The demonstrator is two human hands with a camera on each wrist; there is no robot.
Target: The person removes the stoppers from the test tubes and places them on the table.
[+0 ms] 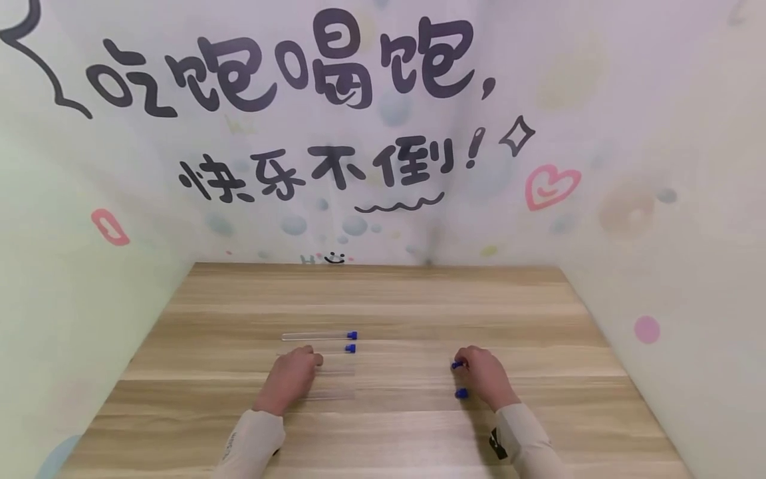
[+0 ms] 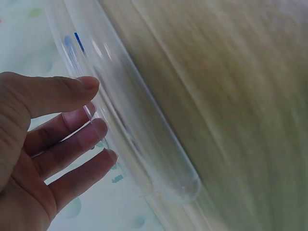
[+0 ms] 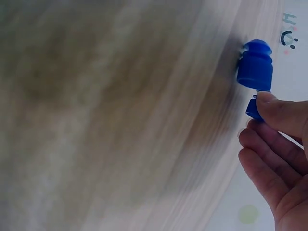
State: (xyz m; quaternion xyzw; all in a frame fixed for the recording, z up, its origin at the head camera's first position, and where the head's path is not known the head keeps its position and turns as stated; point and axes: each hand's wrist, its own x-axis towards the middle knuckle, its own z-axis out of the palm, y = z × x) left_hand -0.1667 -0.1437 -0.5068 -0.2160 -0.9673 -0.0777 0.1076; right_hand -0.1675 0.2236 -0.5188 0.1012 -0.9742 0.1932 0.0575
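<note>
Between thumb and fingers, my left hand [image 1: 290, 380] pinches a clear tube; the left wrist view has this hand [image 2: 50, 134] beside a nearer clear tube [image 2: 149, 125]. Two tubes with blue caps [image 1: 352, 335] lie beyond it, and an uncapped tube [image 1: 329, 396] lies closer to me. My right hand [image 1: 487, 378] pinches a small blue cap [image 1: 457, 364] by its fingertips, partly covered by the thumb in the right wrist view. Another blue cap [image 3: 256, 67] rests on the table beside that hand [image 3: 279, 144].
The wood-grain table [image 1: 395, 439] meets a pale printed backdrop [image 1: 383, 233] behind it and pale side walls at left and right. Beige sleeves cover both forearms, with a black item [image 1: 497, 444] by the right cuff.
</note>
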